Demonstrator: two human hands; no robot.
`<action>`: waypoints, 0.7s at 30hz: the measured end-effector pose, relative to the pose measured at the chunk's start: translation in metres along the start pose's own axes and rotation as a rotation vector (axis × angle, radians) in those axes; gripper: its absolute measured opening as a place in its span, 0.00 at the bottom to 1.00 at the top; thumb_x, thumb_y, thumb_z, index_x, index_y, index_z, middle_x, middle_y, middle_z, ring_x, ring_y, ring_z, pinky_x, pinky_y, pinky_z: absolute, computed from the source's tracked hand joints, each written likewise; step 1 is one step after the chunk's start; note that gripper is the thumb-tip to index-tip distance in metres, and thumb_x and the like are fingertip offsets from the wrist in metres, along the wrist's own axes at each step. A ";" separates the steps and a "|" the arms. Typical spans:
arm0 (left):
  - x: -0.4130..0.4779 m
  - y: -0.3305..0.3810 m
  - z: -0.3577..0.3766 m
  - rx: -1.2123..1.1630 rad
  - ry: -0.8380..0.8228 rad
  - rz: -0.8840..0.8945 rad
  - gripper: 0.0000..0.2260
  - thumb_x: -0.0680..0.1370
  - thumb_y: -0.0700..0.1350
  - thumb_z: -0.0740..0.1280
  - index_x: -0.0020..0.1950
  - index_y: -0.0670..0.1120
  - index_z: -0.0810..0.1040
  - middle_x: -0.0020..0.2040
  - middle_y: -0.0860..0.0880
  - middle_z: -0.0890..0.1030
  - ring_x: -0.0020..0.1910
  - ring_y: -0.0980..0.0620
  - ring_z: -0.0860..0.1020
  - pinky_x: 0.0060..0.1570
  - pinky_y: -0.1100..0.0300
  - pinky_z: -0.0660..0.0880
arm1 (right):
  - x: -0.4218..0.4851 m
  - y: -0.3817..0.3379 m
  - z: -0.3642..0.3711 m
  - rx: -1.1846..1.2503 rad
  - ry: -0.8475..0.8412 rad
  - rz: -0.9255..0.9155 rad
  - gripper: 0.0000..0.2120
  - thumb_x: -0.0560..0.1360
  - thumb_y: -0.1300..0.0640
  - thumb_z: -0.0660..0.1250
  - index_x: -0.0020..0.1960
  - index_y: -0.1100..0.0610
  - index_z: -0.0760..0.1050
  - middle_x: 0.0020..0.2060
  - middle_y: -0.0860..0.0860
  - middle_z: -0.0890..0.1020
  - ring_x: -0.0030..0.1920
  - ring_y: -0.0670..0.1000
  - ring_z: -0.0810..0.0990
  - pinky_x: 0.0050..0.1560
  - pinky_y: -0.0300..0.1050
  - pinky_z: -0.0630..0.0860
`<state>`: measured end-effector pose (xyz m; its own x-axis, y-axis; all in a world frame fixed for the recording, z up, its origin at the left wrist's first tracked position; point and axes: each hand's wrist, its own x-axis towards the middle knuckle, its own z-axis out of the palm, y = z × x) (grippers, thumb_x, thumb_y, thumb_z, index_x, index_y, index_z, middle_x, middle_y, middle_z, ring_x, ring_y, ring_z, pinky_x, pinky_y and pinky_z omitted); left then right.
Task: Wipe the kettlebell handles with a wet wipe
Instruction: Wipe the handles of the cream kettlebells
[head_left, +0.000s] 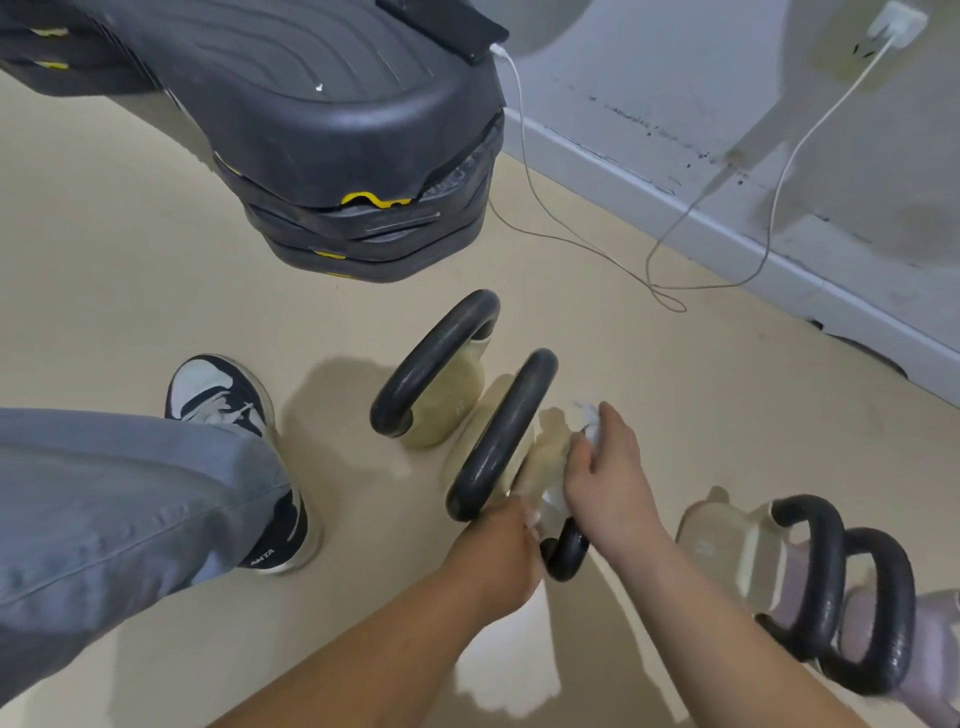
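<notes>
A smooth beige floor (130, 270) fills most of the view, seen from above. A pale grey wall (675, 78) with a scuffed baseboard (727, 234) runs from 12 o'clock down to 3 o'clock. A stack of black exercise steps (322, 130) with yellow trim looms from 11 o'clock. At 1 o'clock a white charger (896, 23) sits in a wall socket, and its thin white cable (670, 299) loops down across the floor. At 9 o'clock is the person's bent leg in grey trousers (104, 509), with a black and white sneaker (228, 400) flat on the floor.

At the centre stand two cream kettlebells with black handles, close together: the far kettlebell (441, 405) and the near kettlebell (504, 431). Two more kettlebells (831, 587) stand side by side at 4 o'clock.

The left hand (504, 551) is curled closed around the near end of the near kettlebell's handle. The right hand (608, 467), fingers bent, clutches a white wipe (589, 415) just beside that handle, at 3 o'clock from it.
</notes>
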<state>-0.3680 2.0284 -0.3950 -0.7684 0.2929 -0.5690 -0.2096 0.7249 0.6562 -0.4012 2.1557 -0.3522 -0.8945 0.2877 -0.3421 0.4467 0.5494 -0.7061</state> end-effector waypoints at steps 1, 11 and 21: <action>0.000 0.002 0.000 -0.041 0.011 -0.016 0.12 0.83 0.44 0.59 0.42 0.58 0.63 0.48 0.50 0.73 0.43 0.51 0.71 0.45 0.59 0.71 | -0.010 0.003 0.004 0.001 0.010 -0.028 0.22 0.84 0.59 0.57 0.78 0.54 0.62 0.68 0.50 0.71 0.71 0.50 0.69 0.65 0.40 0.65; -0.006 0.009 0.000 -0.602 0.066 0.016 0.15 0.79 0.39 0.61 0.34 0.46 0.64 0.31 0.49 0.67 0.28 0.55 0.69 0.31 0.65 0.71 | -0.073 0.019 0.032 0.162 0.044 0.142 0.25 0.84 0.52 0.57 0.80 0.46 0.55 0.64 0.47 0.80 0.61 0.45 0.81 0.62 0.51 0.77; -0.004 -0.002 0.014 -0.408 0.013 0.120 0.26 0.80 0.35 0.60 0.64 0.66 0.60 0.66 0.61 0.60 0.64 0.59 0.64 0.64 0.66 0.59 | 0.022 0.002 -0.004 -0.394 -0.109 -0.040 0.16 0.85 0.57 0.56 0.70 0.60 0.70 0.71 0.59 0.69 0.74 0.57 0.67 0.72 0.45 0.64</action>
<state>-0.3559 2.0342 -0.4013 -0.8089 0.3509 -0.4718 -0.3380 0.3791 0.8614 -0.4199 2.1661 -0.3589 -0.8981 0.1872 -0.3979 0.3645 0.8231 -0.4355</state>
